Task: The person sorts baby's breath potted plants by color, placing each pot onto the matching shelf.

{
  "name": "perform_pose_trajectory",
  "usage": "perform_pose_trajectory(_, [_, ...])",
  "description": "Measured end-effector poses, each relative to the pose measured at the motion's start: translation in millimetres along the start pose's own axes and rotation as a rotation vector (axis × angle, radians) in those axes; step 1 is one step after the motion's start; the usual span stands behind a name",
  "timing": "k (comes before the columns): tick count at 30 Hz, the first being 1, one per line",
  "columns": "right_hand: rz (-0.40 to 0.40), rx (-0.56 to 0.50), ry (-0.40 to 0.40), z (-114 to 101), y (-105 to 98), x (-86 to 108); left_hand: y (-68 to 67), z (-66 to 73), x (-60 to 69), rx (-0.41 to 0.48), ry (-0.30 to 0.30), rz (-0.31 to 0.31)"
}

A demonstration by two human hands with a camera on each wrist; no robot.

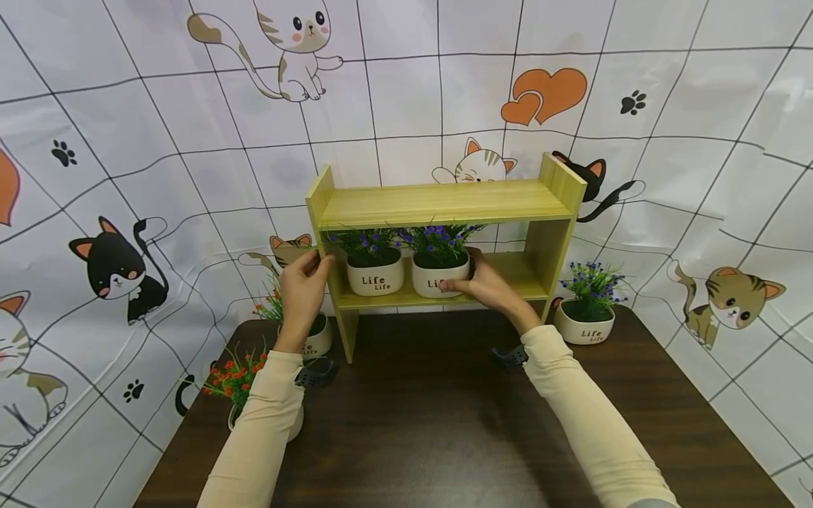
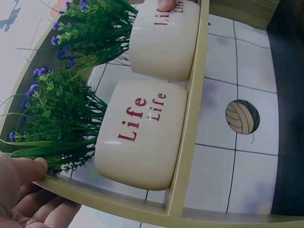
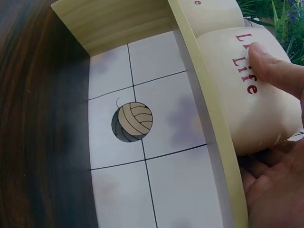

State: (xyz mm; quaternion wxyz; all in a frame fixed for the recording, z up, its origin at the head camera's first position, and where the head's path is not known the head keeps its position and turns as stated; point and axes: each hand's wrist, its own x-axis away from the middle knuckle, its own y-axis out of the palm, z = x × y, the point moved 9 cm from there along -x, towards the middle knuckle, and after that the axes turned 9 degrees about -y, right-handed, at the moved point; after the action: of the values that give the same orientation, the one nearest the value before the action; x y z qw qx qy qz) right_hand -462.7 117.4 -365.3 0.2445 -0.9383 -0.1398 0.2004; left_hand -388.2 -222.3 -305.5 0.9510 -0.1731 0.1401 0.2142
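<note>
Two white "Life" pots with purple flowers stand side by side on the middle board of a light wooden shelf [image 1: 438,201]. The right hand [image 1: 489,283] grips the right-hand pot [image 1: 427,280], thumb on its front and fingers around its right side; the right wrist view shows the thumb over the lettering of this pot [image 3: 256,109]. At the shelf's left side panel, the left hand [image 1: 303,293] holds the panel's front edge between thumb and fingers, beside the left-hand pot [image 1: 376,276]. In the left wrist view that hand [image 2: 28,194] is near the left-hand pot's leaves [image 2: 61,123].
On the dark table [image 1: 419,423], a purple-flowered pot [image 1: 584,324] stands right of the shelf. To its left are two orange-flowered pots, one behind the left hand and one nearer [image 1: 235,384], partly behind the left sleeve. A cat-patterned sheet [image 1: 406,92] covers the wall behind.
</note>
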Motion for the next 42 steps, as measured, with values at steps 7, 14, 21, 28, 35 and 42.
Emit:
perform_pose_trajectory(7, [0.011, 0.016, 0.011, 1.5, 1.8, -1.9, 0.7, -0.5, -0.3, -0.005, -0.002, -0.004])
perform_pose_trajectory(14, [0.025, -0.001, -0.005, -0.5, 3.1, -1.6, 0.7, -2.6, -1.1, 0.002, -0.014, -0.001])
perform_pose_trajectory(21, [0.025, 0.016, -0.007, -0.5, 4.1, -1.8, 1.1, -4.3, -1.7, -0.004, -0.017, 0.000])
perform_pose_trajectory(28, [0.026, 0.016, -0.022, -1.7, 5.8, -2.5, 0.4, -3.2, -1.2, 0.000, -0.012, 0.000])
perform_pose_trajectory(35, [0.017, 0.024, -0.040, -1.2, 6.5, -2.4, 1.3, -1.6, -0.6, 0.012, -0.008, -0.009])
perform_pose_trajectory(42, [0.012, 0.008, -0.033, -2.7, 5.7, 0.6, 0.6, -1.6, -0.9, 0.003, -0.009, -0.001])
